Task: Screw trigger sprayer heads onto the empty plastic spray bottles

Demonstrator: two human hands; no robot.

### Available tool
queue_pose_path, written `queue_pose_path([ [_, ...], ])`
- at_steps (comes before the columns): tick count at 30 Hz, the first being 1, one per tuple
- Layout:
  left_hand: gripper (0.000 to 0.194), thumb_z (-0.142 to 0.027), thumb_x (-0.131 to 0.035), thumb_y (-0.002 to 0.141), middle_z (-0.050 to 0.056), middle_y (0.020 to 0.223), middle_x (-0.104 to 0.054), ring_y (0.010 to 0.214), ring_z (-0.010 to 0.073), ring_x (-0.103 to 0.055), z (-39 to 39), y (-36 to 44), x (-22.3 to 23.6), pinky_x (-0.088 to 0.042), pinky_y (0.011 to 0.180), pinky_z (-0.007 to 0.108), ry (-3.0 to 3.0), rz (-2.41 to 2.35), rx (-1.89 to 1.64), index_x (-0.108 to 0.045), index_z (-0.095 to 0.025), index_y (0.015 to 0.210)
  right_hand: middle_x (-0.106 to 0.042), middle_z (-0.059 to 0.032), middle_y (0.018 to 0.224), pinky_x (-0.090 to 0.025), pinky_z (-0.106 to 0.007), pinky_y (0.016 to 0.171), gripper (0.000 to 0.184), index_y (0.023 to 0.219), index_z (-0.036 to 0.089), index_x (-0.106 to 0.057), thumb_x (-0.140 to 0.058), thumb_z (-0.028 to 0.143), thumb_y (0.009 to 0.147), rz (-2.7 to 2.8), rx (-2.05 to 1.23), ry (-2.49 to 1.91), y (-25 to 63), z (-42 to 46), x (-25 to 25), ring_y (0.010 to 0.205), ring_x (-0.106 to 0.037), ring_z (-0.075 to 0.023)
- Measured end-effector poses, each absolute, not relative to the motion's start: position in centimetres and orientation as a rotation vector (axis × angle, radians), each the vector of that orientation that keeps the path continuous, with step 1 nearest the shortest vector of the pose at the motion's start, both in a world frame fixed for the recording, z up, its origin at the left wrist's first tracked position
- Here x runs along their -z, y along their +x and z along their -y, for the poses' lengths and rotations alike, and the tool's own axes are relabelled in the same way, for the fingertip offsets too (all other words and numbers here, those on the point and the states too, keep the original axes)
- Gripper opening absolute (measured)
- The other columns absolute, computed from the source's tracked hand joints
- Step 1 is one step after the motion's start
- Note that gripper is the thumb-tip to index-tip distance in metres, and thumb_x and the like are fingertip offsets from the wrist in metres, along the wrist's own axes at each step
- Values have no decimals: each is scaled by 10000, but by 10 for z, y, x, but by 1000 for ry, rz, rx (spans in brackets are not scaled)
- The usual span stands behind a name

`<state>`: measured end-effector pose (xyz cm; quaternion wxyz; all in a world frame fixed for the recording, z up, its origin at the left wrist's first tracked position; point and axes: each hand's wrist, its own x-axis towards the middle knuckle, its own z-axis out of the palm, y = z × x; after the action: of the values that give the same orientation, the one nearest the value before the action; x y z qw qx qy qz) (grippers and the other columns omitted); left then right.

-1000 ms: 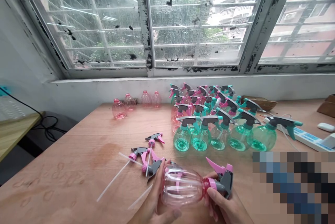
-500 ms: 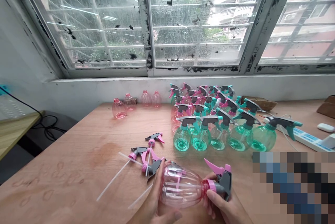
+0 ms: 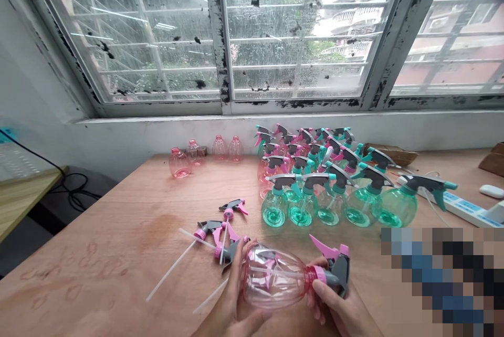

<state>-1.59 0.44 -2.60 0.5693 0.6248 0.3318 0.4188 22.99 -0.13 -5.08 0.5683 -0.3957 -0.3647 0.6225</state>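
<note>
A clear pink spray bottle (image 3: 275, 278) lies sideways between my hands at the front of the table. My left hand (image 3: 232, 295) is wrapped round its base end. At the neck, my right hand (image 3: 334, 300) grips the pink collar of the grey-and-pink spray head (image 3: 338, 269), with the thumb on the near side. The head sits on the bottle's mouth, its trigger pointing up and left, and a straw shows through the wall. Loose pink-and-grey spray heads (image 3: 208, 229) with white straws lie just beyond my left hand; one is partly hidden by it.
Several green and pink spray bottles (image 3: 315, 203) with heads stand grouped at the back right. Open pink bottles (image 3: 180, 164) line the back left. A power strip (image 3: 468, 208), a white mouse (image 3: 491, 190) and brown cardboard (image 3: 389, 155) lie at the right. A window is behind.
The bottle has turned slightly about its long axis between my hands. The spray head shifted a little left, then back right. Everything else on the table stays put.
</note>
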Motion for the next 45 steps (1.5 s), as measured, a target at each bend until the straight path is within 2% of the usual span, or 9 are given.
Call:
queue_pose_path([
  [4,1112,-490,-765,842,63,1737,-91,1584,340,-130,-8,-19,34,-91,1291,479,1465,-771,-958,18,-346,1618,-691,22,569,-418,-240,446,480,998,239,-596,-856,553,745,863,-1472,-923,230,2,51,445,-564,-142],
  [7,1050,-456,-754,864,29,1738,-100,1589,334,-99,-8,-19,33,-88,1291,476,1460,-772,-946,-25,-376,1615,-681,26,565,-417,-240,446,471,1000,239,-603,-856,547,748,879,-1460,-925,230,2,52,447,-563,-143],
  [12,899,-370,-665,951,10,1735,-125,1581,293,-174,-5,-15,28,-180,1278,474,1486,-726,-987,-47,-436,1601,-680,25,573,-423,-227,449,458,995,238,-605,-839,557,765,893,-1434,-941,230,1,50,449,-562,-133],
  [14,862,-372,-631,972,6,1734,-125,1584,280,-163,-5,-16,28,-158,1283,474,1501,-726,-985,-44,-449,1598,-683,20,575,-427,-226,446,452,985,236,-609,-834,561,768,893,-1436,-939,229,1,48,449,-566,-134],
  [20,1223,-511,-785,814,110,1734,-51,1588,347,-93,-10,-19,32,-76,1285,516,1485,-742,-959,129,-319,1604,-692,22,583,-426,-236,452,459,984,236,-610,-854,546,751,881,-1450,-936,229,2,44,456,-568,-142],
  [25,1080,-480,-756,853,83,1730,-107,1588,332,-106,-9,-17,35,-110,1288,477,1481,-733,-967,-21,-309,1626,-690,28,565,-419,-243,454,465,987,241,-598,-855,547,751,879,-1447,-929,229,2,47,454,-563,-146],
  [31,915,-405,-662,940,52,1726,-143,1581,337,-143,-6,-12,35,-145,1287,482,1522,-785,-1032,-48,-375,1617,-678,27,573,-415,-237,452,448,977,231,-600,-827,562,777,903,-1443,-936,229,0,52,446,-551,-134],
  [38,1125,-543,-745,836,78,1739,-19,1577,375,-131,-10,-19,41,-107,1280,516,1512,-746,-961,42,-346,1616,-672,28,570,-418,-226,455,442,978,234,-578,-820,552,789,917,-1430,-948,231,0,59,445,-554,-128],
  [45,925,-394,-681,935,38,1728,-148,1591,295,-122,-4,-15,25,-179,1280,469,1500,-794,-971,-55,-383,1615,-676,24,573,-412,-237,457,449,990,239,-595,-820,564,777,911,-1428,-946,230,2,52,460,-555,-144],
])
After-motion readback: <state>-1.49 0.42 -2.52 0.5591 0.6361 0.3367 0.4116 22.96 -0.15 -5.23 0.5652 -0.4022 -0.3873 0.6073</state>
